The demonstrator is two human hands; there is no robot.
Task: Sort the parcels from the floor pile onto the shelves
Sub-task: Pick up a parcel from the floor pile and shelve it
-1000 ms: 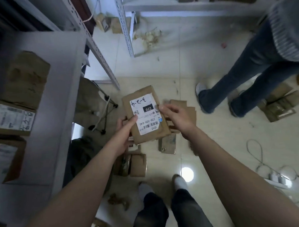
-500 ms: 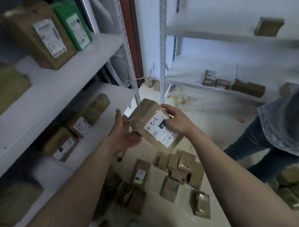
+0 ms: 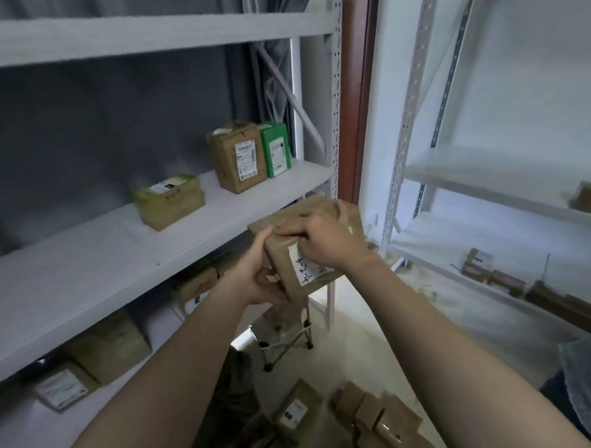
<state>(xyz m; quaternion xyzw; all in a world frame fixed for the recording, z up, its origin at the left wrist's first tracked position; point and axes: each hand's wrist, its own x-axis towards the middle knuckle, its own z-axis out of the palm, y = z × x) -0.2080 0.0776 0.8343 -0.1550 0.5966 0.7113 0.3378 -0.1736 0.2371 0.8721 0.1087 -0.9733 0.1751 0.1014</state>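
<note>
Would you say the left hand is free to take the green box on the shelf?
Probably not yet: the left hand grips the brown cardboard parcel, though nothing blocks the green box.

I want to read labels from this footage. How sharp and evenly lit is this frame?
Head view: soft overall; the handwritten label on the held parcel is partly hidden by the right hand; print on the brown shelf parcel is unreadable; right shelving washed out, left backdrop dark; uprights lean from wide-angle distortion.
</note>
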